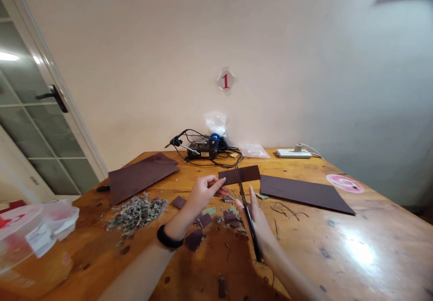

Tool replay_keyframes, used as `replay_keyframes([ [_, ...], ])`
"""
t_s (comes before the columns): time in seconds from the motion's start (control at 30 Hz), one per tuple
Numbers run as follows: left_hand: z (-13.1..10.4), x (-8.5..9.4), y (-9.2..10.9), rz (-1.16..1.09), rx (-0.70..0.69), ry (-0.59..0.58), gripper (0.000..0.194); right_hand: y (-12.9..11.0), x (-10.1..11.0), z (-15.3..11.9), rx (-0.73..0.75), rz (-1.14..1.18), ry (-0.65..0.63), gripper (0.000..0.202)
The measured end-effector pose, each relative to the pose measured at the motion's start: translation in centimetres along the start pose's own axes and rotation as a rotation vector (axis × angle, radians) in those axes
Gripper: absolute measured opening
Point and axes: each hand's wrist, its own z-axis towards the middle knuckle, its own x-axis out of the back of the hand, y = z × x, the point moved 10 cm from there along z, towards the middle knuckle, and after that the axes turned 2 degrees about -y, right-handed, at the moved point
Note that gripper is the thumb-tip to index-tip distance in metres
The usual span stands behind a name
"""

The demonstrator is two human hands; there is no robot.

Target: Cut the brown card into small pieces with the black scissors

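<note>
Littered wooden table [304, 251], pale wall [135, 66] — left grip [205, 192] pinching brown strip [249, 173], right grip [261, 222] closed round black tool [253, 237]

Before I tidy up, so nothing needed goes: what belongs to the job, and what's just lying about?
Likely the job:
brown strip
cutting tool
brown sheets
scraps

Apparently lying about:
power strip
black device
tub
clear bag
</note>
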Motion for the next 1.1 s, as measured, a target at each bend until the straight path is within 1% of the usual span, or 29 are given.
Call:
replay_keyframes([
  [0.13, 0.15, 0.02, -0.42, -0.004, 0.016, -0.008, 0.044, -0.13, 0.09, -0.16, -0.01, -0.026, 0.005, 0.087],
  [0.3, 0.13, 0.12, -0.41, 0.021, 0.006, -0.004, 0.042, 0.0, -0.06, -0.07, -0.006, -0.102, -0.013, 0.088],
  [0.5, 0.17, 0.11, -0.46, 0.019, 0.005, -0.015, 0.042, 0.47, 0.09, 0.26, -0.017, -0.11, 0.007, 0.087],
  [0.63, 0.23, 0.12, -0.49, 0.015, 0.003, -0.01, 0.043, 0.53, 0.31, 0.47, -0.01, -0.167, 0.042, 0.088],
  [0.9, -0.04, -0.02, 0.28, 0.052, -0.032, -0.004, 0.04, 0.16, 0.3, 0.38, 0.007, -0.181, 0.046, 0.085],
  [1.1, 0.11, 0.07, -0.38, 0.015, 0.002, -0.003, 0.042, 0.4, 0.07, 0.5, -0.019, -0.213, 0.028, 0.084],
])
